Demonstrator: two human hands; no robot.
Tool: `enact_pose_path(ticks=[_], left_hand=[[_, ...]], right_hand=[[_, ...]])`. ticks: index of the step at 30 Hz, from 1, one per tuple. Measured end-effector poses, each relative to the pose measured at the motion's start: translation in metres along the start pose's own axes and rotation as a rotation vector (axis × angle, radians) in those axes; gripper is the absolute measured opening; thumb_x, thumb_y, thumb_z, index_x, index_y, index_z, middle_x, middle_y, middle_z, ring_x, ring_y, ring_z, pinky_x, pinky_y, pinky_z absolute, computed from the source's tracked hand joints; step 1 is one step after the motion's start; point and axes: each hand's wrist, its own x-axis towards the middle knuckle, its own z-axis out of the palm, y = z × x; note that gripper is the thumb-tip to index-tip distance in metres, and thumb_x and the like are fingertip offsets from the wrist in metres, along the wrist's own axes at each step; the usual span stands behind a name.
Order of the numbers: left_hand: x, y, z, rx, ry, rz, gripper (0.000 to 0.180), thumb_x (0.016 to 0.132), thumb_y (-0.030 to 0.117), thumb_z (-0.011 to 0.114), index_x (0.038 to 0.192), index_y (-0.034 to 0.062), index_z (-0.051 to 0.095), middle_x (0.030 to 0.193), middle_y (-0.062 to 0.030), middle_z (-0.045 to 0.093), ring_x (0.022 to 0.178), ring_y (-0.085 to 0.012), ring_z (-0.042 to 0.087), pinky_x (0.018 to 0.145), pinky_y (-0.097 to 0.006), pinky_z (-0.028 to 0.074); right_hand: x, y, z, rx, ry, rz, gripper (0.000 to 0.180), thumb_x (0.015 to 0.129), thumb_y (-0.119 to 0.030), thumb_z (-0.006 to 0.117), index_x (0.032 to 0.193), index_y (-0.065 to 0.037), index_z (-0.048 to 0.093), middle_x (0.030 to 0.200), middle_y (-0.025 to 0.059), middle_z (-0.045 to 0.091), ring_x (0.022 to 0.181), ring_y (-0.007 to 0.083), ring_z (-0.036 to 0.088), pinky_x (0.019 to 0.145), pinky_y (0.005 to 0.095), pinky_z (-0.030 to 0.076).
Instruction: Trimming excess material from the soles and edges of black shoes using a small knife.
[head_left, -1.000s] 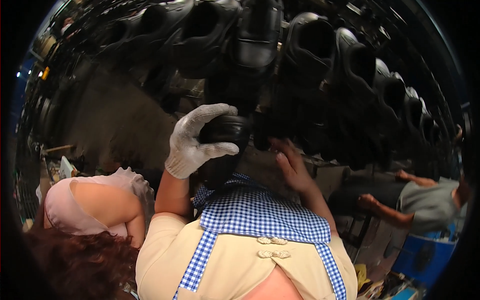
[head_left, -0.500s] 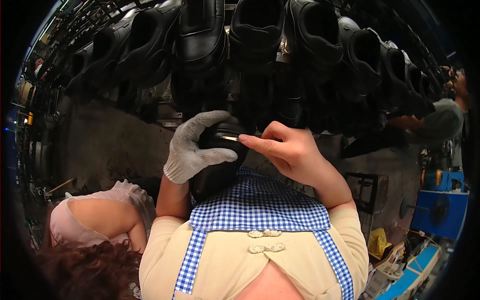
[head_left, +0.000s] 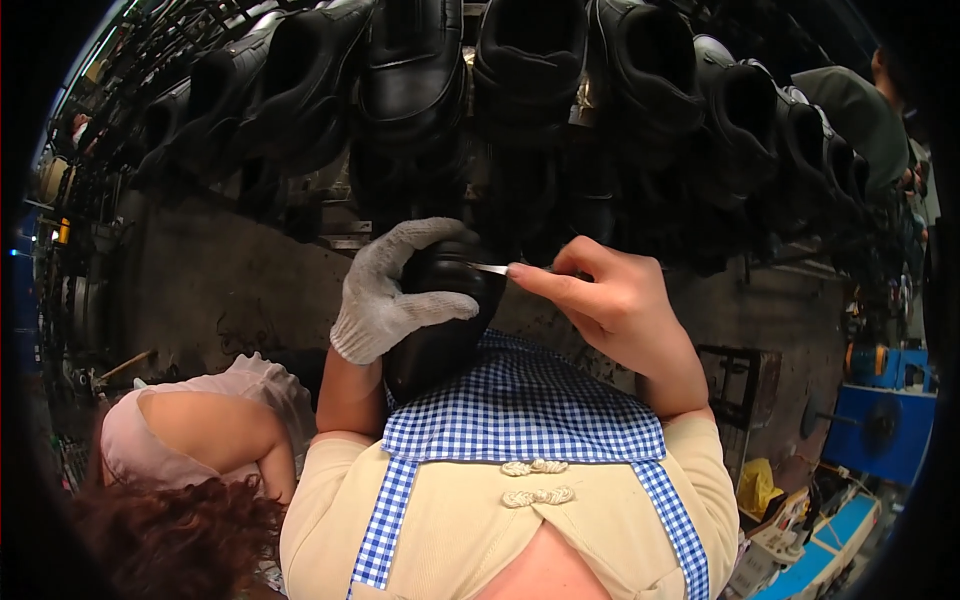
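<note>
Person (head_left: pixel 190 450), lower left: pink sleeveless top, curly dark-red hair, seated just beside the wearer's left arm.

Left hand (head_left: pixel 395 290): in a white knit glove, clasped over the top and side of a black shoe (head_left: pixel 440 325); thumb lies across the shoe's front.

Shoe: held upright against the chest, above the bib of a blue-and-white check apron (head_left: pixel 525 415), centre of view.

Blade (head_left: pixel 490 268): thin, pale metal, its tip touching the upper edge of the shoe.

Right hand (head_left: pixel 610 300): bare, fingers pinched tight on the blade, just right of the shoe.

Shoe row (head_left: pixel 520 80): about 6 black shoes hanging on a rack across the top, openings facing the camera.

Second person (head_left: pixel 860 100), top right: grey-green sleeve, partly hidden by the rim.

Blue machine (head_left: pixel 890 425), right edge; yellow bag (head_left: pixel 758 485) below it.
</note>
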Motion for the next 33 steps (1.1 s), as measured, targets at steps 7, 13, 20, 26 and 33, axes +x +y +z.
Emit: enact_pose_path(ticks=[7, 13, 20, 26, 33], left_hand=[[0.003, 0.0, -0.006, 0.057, -0.006, -0.014, 0.069, 0.055, 0.021, 0.093, 0.116, 0.0042, 0.064, 0.106, -0.0082, 0.069, 0.096, -0.0186, 0.067, 0.087, -0.032, 0.055], [-0.003, -0.009, -0.026, -0.032, 0.045, 0.061, 0.071, 0.055, 0.017, 0.092, 0.117, 0.0004, 0.062, 0.108, -0.01, 0.068, 0.098, -0.0202, 0.066, 0.09, -0.033, 0.053], [-0.009, -0.037, -0.085, -0.347, 0.684, 0.165, 0.048, 0.079, 0.026, 0.075, 0.116, -0.0016, 0.061, 0.109, -0.0115, 0.067, 0.095, -0.0176, 0.064, 0.081, -0.029, 0.054], [-0.006, -0.108, -0.124, -0.323, 1.222, -0.304, 0.08, 0.078, 0.057, 0.07, 0.116, -0.0118, 0.058, 0.118, -0.0185, 0.063, 0.103, -0.0225, 0.062, 0.09, -0.032, 0.049], [-0.025, -0.165, -0.15, -0.33, 1.114, -0.425, 0.08, 0.081, 0.057, 0.067, 0.132, -0.0038, 0.052, 0.135, -0.0179, 0.053, 0.121, -0.029, 0.054, 0.101, -0.034, 0.042]], right_hand=[[0.01, 0.0, 0.007, 0.034, 0.009, -0.011, 0.044, 0.073, 0.003, 0.073, 0.11, -0.02, 0.073, 0.075, 0.0027, 0.057, 0.059, 0.0126, 0.058, 0.046, 0.0227, 0.044], [0.0, 0.021, 0.041, 0.568, -0.08, 0.226, 0.048, 0.081, -0.019, 0.076, 0.126, -0.008, 0.061, 0.095, 0.0119, 0.065, 0.08, 0.0218, 0.065, 0.069, 0.0296, 0.052], [-0.041, 0.051, 0.19, 1.089, -0.456, 0.414, 0.055, 0.087, -0.02, 0.072, 0.136, -0.007, 0.051, 0.122, 0.0096, 0.06, 0.106, 0.0183, 0.059, 0.088, 0.0304, 0.049], [-0.046, 0.042, 0.241, 1.465, -0.721, 1.074, 0.081, 0.092, -0.071, 0.035, 0.15, -0.015, 0.03, 0.134, 0.0117, 0.051, 0.11, 0.0211, 0.054, 0.081, 0.031, 0.05], [0.0, 0.03, 0.258, 1.618, -0.773, 1.064, 0.084, 0.088, -0.076, 0.033, 0.146, -0.016, 0.035, 0.139, 0.01, 0.046, 0.113, 0.0202, 0.052, 0.074, 0.0259, 0.051]])
